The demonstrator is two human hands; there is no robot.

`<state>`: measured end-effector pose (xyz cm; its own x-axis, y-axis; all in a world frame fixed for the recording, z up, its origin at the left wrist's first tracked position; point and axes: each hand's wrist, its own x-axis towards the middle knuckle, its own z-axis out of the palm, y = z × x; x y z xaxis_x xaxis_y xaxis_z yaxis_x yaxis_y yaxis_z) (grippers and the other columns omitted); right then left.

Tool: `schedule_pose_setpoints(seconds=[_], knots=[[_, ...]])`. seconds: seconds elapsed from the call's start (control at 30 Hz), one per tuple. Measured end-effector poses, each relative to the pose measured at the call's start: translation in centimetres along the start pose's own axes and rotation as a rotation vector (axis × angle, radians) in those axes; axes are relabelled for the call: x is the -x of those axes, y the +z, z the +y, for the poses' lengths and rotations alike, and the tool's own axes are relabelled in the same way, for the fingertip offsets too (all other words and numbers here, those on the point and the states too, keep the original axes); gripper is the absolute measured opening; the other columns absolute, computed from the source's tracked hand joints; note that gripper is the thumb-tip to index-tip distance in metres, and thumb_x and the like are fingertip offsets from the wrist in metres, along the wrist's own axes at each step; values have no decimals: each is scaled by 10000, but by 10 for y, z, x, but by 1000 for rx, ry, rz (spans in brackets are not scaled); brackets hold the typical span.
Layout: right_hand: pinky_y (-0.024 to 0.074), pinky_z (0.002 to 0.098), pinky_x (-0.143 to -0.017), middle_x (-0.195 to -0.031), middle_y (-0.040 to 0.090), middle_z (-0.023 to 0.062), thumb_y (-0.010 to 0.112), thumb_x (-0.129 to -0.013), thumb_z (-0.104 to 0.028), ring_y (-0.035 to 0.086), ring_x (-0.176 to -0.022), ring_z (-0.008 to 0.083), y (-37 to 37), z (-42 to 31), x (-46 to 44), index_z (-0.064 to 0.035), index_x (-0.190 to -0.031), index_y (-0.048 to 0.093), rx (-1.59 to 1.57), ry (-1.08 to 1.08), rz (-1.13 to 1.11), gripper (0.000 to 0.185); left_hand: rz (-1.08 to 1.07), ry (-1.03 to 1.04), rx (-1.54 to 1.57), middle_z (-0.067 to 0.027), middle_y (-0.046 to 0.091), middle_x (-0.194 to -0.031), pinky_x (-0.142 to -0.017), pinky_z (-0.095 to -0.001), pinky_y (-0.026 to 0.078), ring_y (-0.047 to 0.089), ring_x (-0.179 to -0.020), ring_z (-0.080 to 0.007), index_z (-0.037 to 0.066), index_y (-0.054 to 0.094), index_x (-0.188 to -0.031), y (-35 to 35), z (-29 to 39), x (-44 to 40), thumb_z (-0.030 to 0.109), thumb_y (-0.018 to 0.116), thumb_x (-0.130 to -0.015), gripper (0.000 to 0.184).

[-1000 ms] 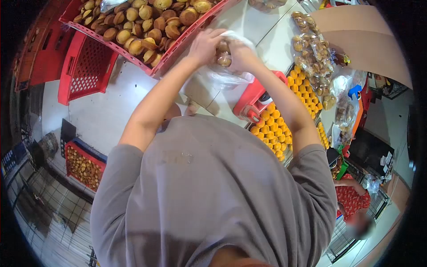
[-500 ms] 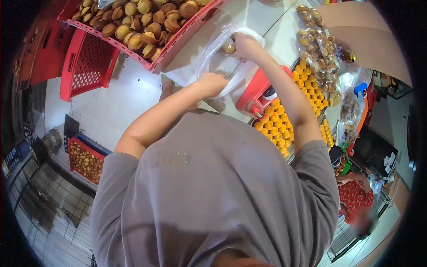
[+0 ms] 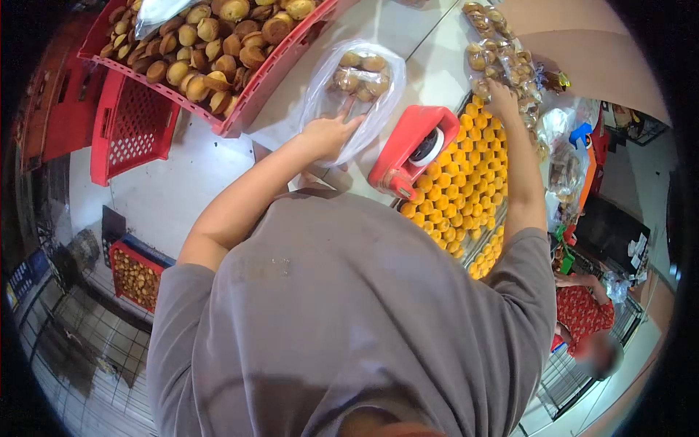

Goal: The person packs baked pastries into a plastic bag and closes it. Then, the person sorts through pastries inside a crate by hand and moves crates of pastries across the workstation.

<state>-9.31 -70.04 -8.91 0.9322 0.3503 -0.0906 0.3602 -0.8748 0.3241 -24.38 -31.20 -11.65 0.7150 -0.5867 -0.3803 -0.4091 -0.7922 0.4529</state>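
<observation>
A clear plastic bag [image 3: 309, 95] lies on the table with its mouth spread, holding packed round cakes [image 3: 362, 76]. My left hand [image 3: 331, 136] rests at the bag's near rim, two fingers stretched apart over the opening toward the cakes. To the right, my right hand [image 3: 501, 98] is at the row of clear-wrapped cake packs [image 3: 502, 62], touching or very near the closest ones; its finger closure is not clear. Between my arms stands a red tape dispenser [image 3: 415, 146] with a black and white roll. Rows of small yellow-orange cakes [image 3: 466, 167] lie beneath my right forearm.
A red crate [image 3: 251, 109] heaped with browned round cakes stands at upper left. Beside it is another red crate [image 3: 135, 127], tipped on its side. A smaller red crate of cakes [image 3: 135, 277] sits lower left. Another person [image 3: 586, 313] in red is at far right.
My right hand has left the bag and moved right to the wrapped packs. The bag now lies with its cakes visible. My left hand's fingers have spread out over its opening.
</observation>
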Motion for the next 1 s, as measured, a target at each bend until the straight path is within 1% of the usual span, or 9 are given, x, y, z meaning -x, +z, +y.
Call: schedule_pose_setpoints(seconds=[0.17,0.23,0.3,0.43,0.5,0.73,0.93,0.97,1.0], knots=[[455,351,-693,-958,564,81,638,-630,-176,569,-789,284,-9,11,-24,-83,-1118,421,-256,242,-148,543,-23,3,-1,-270,28,-1327,-730,-395,463,548,-864,-385,163,154,-1281,-6,2,4,346,757,-488,1013],[472,325,-697,-953,556,94,534,-742,-100,577,-816,225,-52,-6,-24,-51,-1133,397,-1405,211,-13,417,-23,-5,-16,-270,26,-1327,-732,-396,462,548,-864,-386,161,155,-1282,-4,3,3,345,756,-491,1011],[484,280,-696,-983,522,87,578,-715,-36,560,-833,183,-100,-48,-13,-20,-1133,370,-1756,-106,-138,467,-27,-13,-26,-272,14,-1327,-732,-393,463,548,-865,-386,158,164,-1278,-2,3,-1,357,758,-483,1012],[498,283,-635,-929,515,65,567,-737,-15,565,-771,180,-141,-181,17,-80,-1166,342,-1673,-188,170,489,-22,-30,-34,-258,34,-1332,-726,-387,467,554,-853,-381,154,198,-1267,-2,5,-3,282,736,-538,914],[482,290,-634,-863,524,70,571,-716,-17,567,-759,214,-127,-212,15,-105,-1156,378,-1513,-173,-106,489,-92,-16,-29,-262,256,-1267,-668,-412,467,562,-814,-353,114,276,-1250,-5,4,-2,114,544,-668,641],[442,323,-586,-736,511,55,550,-662,-136,523,-758,208,-87,-246,3,-238,-1089,502,-281,-567,265,442,-58,85,-48,-160,584,-830,-564,-415,466,580,-656,-323,14,370,-1104,6,2,5,53,429,-719,391],[438,300,-651,-808,513,72,504,-737,-101,507,-747,209,-91,-220,-19,-185,-1084,517,-840,-636,22,357,179,31,24,-189,549,-944,-550,-428,459,571,-652,-344,-22,310,-1162,5,2,14,35,424,-710,470],[429,262,-685,-876,539,43,504,-744,-54,499,-754,151,-83,-196,-32,-123,-1093,508,-1525,-367,-319,356,180,33,22,-189,549,-944,-550,-428,459,571,-652,-344,-22,310,-1162,3,1,15,35,424,-710,470],[422,239,-699,-929,551,24,504,-730,-20,498,-772,96,-101,-171,-41,-77,-1097,496,-1260,-192,-72,371,205,24,33,-195,514,-1020,-548,-426,462,574,-652,-342,-11,283,-1190,-1,1,16,32,425,-707,506]])
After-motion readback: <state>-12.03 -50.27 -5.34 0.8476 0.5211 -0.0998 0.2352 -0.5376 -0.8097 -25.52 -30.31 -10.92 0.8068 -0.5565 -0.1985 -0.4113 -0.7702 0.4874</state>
